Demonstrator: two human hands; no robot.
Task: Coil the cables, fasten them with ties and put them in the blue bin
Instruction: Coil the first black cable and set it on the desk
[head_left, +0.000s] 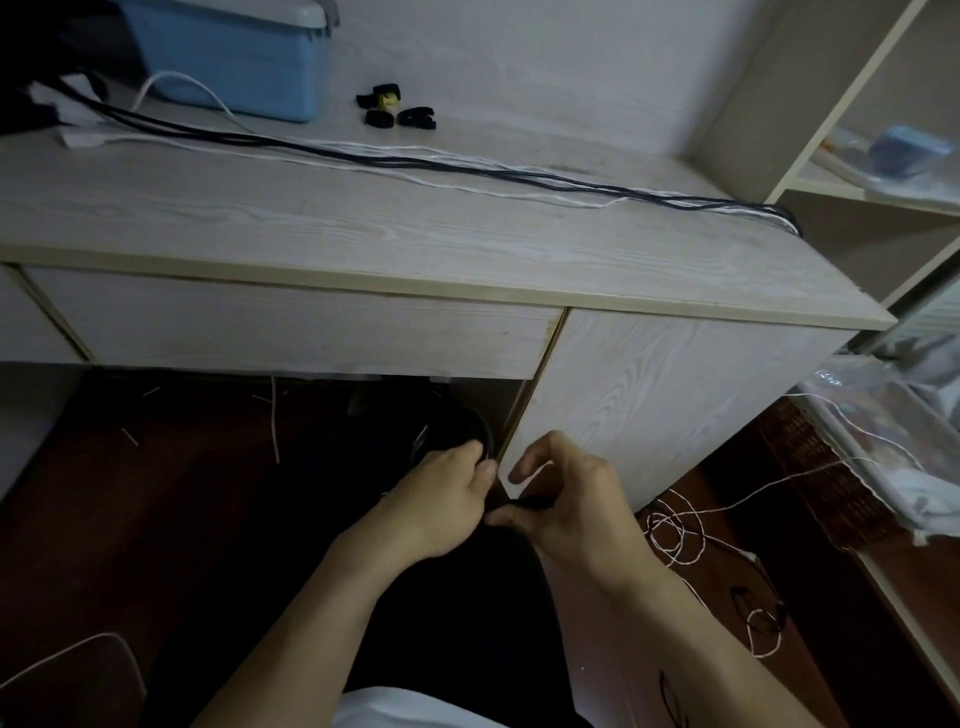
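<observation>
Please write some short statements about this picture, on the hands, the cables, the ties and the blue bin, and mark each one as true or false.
1. The blue bin stands on the desk, at the back left. True.
2. Both hands are resting flat on the desk. False: the left hand and the right hand are below the desk edge, holding a black coiled cable.
3. Black and white cables lie stretched across the desk. True.
4. The black ties lie inside the bin. False: they lie on the desk, to the right of the bin.
5. A loose white cable lies on the floor at the right. True.
</observation>
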